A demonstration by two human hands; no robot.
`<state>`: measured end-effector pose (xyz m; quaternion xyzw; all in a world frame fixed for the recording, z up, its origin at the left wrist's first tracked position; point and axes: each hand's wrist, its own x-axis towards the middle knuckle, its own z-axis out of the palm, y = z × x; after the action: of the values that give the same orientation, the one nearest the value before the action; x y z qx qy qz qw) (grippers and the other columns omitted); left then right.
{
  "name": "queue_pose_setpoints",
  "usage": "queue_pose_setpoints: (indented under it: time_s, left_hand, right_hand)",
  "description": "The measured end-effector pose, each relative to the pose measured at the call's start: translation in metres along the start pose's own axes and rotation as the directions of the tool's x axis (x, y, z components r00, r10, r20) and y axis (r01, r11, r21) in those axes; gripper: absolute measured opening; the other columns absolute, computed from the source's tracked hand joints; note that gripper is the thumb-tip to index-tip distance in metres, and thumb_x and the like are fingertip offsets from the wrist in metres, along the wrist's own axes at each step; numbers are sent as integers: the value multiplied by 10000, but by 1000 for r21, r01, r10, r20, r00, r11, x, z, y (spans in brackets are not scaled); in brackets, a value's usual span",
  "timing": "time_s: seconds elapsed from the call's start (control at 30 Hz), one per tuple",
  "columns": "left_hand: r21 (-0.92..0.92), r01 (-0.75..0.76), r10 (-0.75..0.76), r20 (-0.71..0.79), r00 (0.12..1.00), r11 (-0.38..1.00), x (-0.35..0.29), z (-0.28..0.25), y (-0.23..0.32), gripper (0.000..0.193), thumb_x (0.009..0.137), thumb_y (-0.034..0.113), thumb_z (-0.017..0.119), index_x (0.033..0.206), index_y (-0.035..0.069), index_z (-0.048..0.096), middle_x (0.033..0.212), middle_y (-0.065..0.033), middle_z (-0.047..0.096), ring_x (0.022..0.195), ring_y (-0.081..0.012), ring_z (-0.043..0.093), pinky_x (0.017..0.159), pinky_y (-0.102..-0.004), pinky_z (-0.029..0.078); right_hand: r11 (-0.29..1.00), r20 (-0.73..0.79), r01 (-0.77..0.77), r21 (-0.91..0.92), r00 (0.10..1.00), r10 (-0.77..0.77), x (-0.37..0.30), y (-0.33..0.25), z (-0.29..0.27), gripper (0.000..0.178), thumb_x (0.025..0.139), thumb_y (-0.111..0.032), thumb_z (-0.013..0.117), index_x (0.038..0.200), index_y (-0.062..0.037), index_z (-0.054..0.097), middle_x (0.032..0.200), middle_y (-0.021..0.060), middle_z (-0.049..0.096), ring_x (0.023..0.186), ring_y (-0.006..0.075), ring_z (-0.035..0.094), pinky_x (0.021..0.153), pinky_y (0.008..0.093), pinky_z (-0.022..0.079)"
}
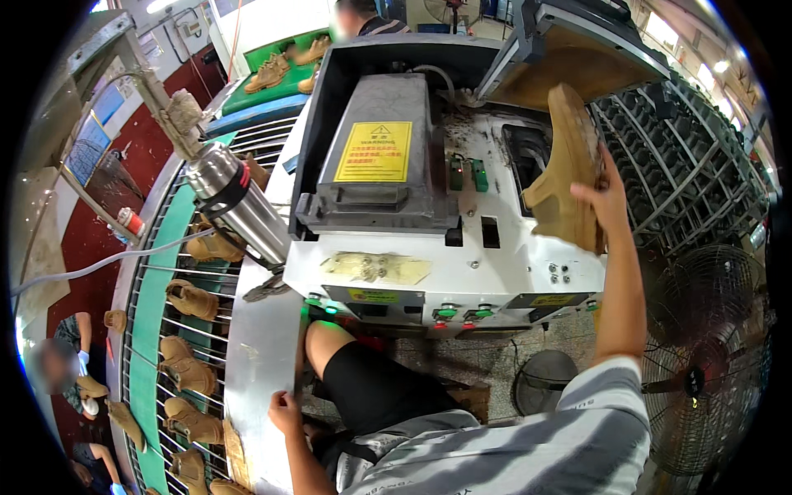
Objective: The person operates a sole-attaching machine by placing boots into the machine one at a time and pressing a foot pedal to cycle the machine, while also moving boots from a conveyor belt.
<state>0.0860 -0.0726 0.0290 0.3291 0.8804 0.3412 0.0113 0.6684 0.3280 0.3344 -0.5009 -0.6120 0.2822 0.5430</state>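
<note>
My right hand (606, 194) grips a tan boot (557, 181) along its sole side, thumb on one face. The boot stands on end over the right opening (526, 157) of a white machine (396, 289), below a raised lid (569, 66). My left hand (285, 411) is low at the left, fingers curled in a loose fist beside a metal side table (262, 355); nothing shows in it. The machine's left bay holds a grey metal cover (384, 107) with a yellow warning label. Lit green buttons and red ones line its front.
At left, tan boots (191, 299) sit on a roller conveyor (157, 289) beside a steel flask (243, 202). People (78, 371) work beyond it. Black racks (660, 157) and a large fan (693, 379) stand at right. More boots (268, 73) lie on a green surface behind.
</note>
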Motion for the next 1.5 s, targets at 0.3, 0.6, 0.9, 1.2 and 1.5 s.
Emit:
queue_pose_setpoints:
  time_s: [0.3,0.6,0.9,1.2,1.5]
  left_hand:
    - [-69,128,-132,-53,990,989,10,5,9,108,809,67,564,810,11,656,654,-111,668,585,-206,646,558,-330,500]
    - [-167,124,-134,-54,989,978,11,9,-24,114,807,70,557,804,4,650,659,-114,654,570,-210,624,557,-332,497]
    - [74,137,-121,-189,974,988,8,10,10,108,796,135,584,792,64,664,656,-92,660,564,-259,619,555,-369,487]
    - [-288,146,-121,103,987,947,11,55,68,150,812,163,585,841,53,682,761,-133,682,689,-281,654,660,-377,509]
    - [-574,-291,639,731,238,765,-119,143,289,241,832,257,579,951,75,683,902,-173,672,843,-368,641,745,-453,509]
  right_hand:
    - [658,-131,-283,-698,954,271,164,66,2,1000,589,-422,789,1424,-15,417,1361,196,536,1226,284,546,1019,331,414]
    - [589,6,-326,-740,871,490,168,129,42,881,611,-399,798,1325,24,504,1283,228,580,1148,320,588,972,366,446]
    - [402,-49,-237,-885,904,425,86,81,50,926,667,-550,704,1411,-64,445,1371,199,523,1255,313,519,1038,386,407]
    - [485,-33,-109,-868,986,162,57,102,30,723,786,-564,637,1315,-77,559,1363,159,528,1245,343,514,1009,413,428]
    - [902,-768,-365,-232,638,61,-193,180,-64,256,955,-263,542,937,-8,541,808,35,523,719,188,485,665,348,423]
